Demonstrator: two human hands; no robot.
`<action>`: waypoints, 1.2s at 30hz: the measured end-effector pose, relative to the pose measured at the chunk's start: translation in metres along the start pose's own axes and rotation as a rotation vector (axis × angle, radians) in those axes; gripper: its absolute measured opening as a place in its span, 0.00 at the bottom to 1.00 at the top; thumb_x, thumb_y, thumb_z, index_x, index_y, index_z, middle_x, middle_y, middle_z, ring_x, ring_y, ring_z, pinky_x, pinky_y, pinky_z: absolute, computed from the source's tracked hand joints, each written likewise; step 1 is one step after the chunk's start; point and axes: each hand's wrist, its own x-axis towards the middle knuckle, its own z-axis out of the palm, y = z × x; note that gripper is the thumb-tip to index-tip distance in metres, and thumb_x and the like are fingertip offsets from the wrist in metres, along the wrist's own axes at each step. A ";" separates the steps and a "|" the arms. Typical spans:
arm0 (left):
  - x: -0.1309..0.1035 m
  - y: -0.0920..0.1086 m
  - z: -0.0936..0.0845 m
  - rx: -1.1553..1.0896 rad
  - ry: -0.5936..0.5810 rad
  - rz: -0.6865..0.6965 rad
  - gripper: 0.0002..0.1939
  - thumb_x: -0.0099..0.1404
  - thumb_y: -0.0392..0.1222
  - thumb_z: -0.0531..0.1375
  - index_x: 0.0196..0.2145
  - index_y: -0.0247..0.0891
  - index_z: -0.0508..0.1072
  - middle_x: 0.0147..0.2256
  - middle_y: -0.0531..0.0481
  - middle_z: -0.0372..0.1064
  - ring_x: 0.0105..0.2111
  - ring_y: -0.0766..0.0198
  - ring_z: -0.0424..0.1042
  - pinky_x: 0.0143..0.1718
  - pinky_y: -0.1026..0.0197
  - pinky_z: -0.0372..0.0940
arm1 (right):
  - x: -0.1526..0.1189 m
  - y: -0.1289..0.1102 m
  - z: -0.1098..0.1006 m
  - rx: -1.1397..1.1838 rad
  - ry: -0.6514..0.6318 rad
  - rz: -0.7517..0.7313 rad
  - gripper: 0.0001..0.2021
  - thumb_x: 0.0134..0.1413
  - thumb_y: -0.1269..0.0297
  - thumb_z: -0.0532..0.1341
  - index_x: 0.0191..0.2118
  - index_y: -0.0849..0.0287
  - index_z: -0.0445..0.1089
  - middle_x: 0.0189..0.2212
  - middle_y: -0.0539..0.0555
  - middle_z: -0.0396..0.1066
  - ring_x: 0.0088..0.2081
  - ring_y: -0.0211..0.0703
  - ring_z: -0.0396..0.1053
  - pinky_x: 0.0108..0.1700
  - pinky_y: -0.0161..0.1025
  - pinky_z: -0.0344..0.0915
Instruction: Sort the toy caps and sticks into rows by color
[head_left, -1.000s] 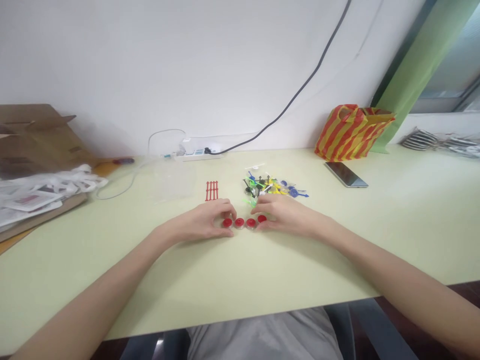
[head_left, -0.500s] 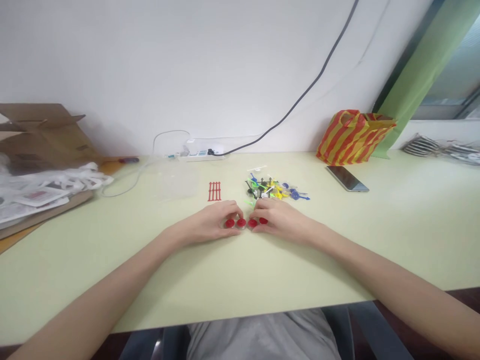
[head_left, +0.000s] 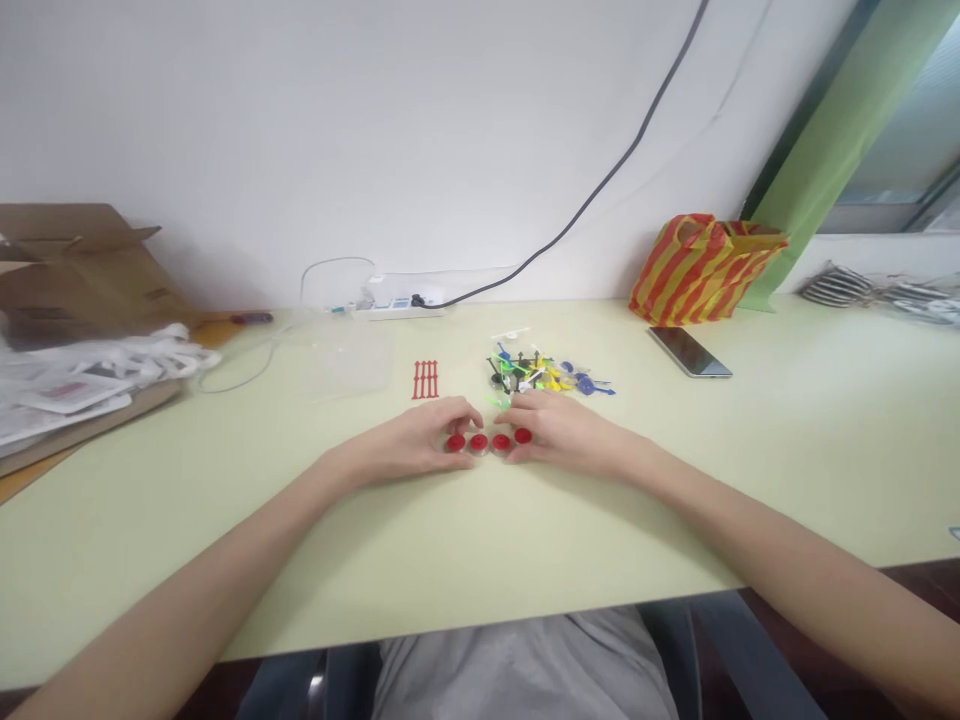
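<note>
Several red round pieces with clear rims stand side by side in a short row on the pale green table, among them a left-end piece (head_left: 456,443) and a right-end piece (head_left: 523,436). Around the left end of the row is my left hand (head_left: 427,437), its thumb and index finger apart. My right hand (head_left: 559,432) curves about the right end, thumb in front and fingers behind, also apart. Behind my left hand lie red arrow strips (head_left: 425,380) in a neat group. A mixed pile of coloured arrows and discs (head_left: 551,375) sits beyond my right hand.
A phone (head_left: 688,352) and a striped bag (head_left: 705,270) are at the back right. A power strip (head_left: 405,305) with a dark cable lies by the wall, near a clear plastic sheet (head_left: 352,365). Cardboard (head_left: 82,265) and white bags (head_left: 97,375) fill the left side.
Both hands have loosened: the fingertips have lifted off the middle red pieces, and more of the row shows between them. The whole view has shifted slightly.
</note>
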 end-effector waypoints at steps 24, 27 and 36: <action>-0.002 -0.009 -0.022 -0.135 -0.079 -0.101 0.15 0.61 0.50 0.67 0.44 0.43 0.77 0.42 0.49 0.75 0.41 0.58 0.71 0.44 0.58 0.64 | -0.003 0.010 -0.017 0.113 -0.158 0.107 0.02 0.60 0.68 0.66 0.38 0.59 0.77 0.39 0.54 0.72 0.36 0.41 0.67 0.35 0.36 0.56; -0.002 -0.009 -0.022 -0.128 -0.071 -0.120 0.16 0.60 0.51 0.68 0.44 0.43 0.77 0.42 0.49 0.75 0.41 0.58 0.70 0.44 0.58 0.64 | -0.003 0.010 -0.018 0.099 -0.158 0.088 0.04 0.60 0.65 0.68 0.39 0.59 0.76 0.39 0.54 0.72 0.36 0.41 0.68 0.34 0.36 0.56; -0.003 -0.013 -0.017 -0.199 -0.026 -0.073 0.25 0.77 0.61 0.45 0.42 0.41 0.73 0.40 0.48 0.74 0.42 0.57 0.70 0.47 0.57 0.64 | -0.001 0.018 -0.021 -0.017 0.292 0.191 0.13 0.72 0.64 0.55 0.40 0.58 0.77 0.38 0.57 0.76 0.40 0.45 0.71 0.41 0.39 0.60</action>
